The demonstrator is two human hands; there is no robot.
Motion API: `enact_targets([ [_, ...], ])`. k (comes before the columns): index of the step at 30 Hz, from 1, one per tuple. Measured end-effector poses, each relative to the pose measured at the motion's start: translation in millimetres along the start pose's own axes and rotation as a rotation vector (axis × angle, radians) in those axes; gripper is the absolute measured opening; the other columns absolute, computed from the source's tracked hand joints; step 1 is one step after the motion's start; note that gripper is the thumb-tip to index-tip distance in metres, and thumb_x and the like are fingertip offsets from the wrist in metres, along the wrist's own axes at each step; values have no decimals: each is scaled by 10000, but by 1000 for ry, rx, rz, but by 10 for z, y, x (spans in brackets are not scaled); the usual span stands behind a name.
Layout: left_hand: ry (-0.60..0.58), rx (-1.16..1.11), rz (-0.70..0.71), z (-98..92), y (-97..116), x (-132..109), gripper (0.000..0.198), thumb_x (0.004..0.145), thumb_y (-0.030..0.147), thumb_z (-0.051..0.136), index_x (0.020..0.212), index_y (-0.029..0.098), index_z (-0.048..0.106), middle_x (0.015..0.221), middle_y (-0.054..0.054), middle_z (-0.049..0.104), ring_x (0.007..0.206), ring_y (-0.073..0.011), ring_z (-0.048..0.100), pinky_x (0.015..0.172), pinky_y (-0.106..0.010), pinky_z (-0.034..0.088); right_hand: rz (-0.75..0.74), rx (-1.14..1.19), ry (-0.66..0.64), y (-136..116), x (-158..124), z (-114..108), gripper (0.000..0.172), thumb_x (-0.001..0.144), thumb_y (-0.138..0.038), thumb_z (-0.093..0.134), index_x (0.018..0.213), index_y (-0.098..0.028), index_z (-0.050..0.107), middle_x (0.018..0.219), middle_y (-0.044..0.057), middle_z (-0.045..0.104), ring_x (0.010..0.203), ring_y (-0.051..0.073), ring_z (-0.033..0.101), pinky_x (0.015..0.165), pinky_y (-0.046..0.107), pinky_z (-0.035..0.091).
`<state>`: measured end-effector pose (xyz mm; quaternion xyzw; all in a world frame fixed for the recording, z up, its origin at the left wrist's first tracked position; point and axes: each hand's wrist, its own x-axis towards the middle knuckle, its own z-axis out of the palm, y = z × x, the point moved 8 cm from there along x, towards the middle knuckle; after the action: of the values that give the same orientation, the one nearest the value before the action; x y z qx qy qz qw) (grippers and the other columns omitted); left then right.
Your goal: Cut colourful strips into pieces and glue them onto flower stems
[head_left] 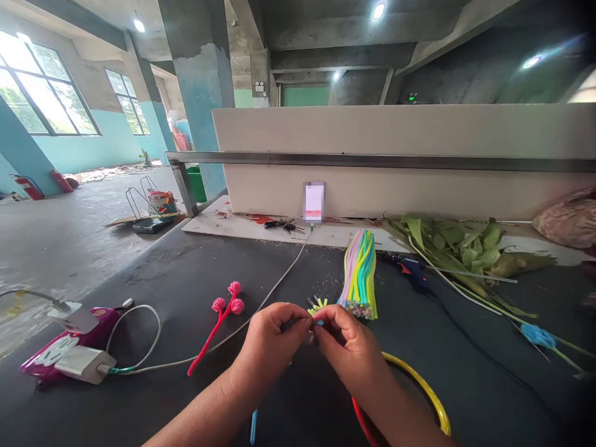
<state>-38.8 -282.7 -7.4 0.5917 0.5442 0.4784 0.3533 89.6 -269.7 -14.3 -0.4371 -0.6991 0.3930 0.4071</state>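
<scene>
Blue piece (319, 323), mostly hidden, was pinched between the fingertips of the left hand (274, 337) and right hand (352, 343), above the dark surface (139, 397). Beyond them a multicoloured bundle (361, 273) was laid; leftward, a pink-tipped red stem (212, 343) was placed.

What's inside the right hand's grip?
At the fingertips of the right hand, a bit of blue material shows; thumb and fingers cover the rest, hiding its full shape.
</scene>
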Motion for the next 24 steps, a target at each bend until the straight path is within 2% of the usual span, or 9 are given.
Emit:
enact_targets([
  [4,57,119,132,-34,54,3,117,754,166,553,680,166,643,683,-15,602,643,-113,544,604,-213,424,41,197,4,98,22,30,218,814,-294,557,1002,-237,463,694,-37,562,630,123,544,621,248,447],
  [7,52,104,273,-8,136,-30,144,790,143,517,772,171,658,763,-31,617,710,-116,572,675,-219,448,110,280,-41,148,36,68,236,823,-336,563,1003,-228,453,674,-44,551,596,107,499,582,234,414],
  [9,46,91,312,1,169,-47,161,806,154,509,820,174,668,787,-37,625,723,-116,578,686,-218,453,150,327,-73,149,35,92,269,820,-356,573,1015,-222,445,640,-59,529,561,93,458,544,217,380],
  [11,40,83,269,-4,159,-35,147,796,177,533,791,176,680,745,-30,618,685,-114,569,650,-214,449,160,351,-94,123,29,111,302,805,-365,591,1020,-213,443,605,-75,493,539,85,434,515,205,352],
  [15,36,5,23,-50,31,24,116,746,225,588,691,158,666,674,-20,599,642,-119,541,605,-221,427,82,304,-83,45,10,125,287,798,-316,578,1025,-214,435,654,-51,540,596,109,511,554,228,411],
  [19,-15,-155,-152,-3,-98,24,167,731,294,603,695,135,639,661,-19,603,623,-114,508,579,-219,397,-107,2,30,-52,-23,57,272,777,-193,560,1028,-234,463,789,4,627,741,151,601,684,284,483],
  [24,-86,-305,-239,110,-186,-14,250,740,372,599,722,123,621,621,0,555,553,-77,423,519,-200,326,-269,-320,135,-144,-76,-4,276,779,-119,550,1025,-241,522,843,25,653,763,168,630,708,302,512],
])
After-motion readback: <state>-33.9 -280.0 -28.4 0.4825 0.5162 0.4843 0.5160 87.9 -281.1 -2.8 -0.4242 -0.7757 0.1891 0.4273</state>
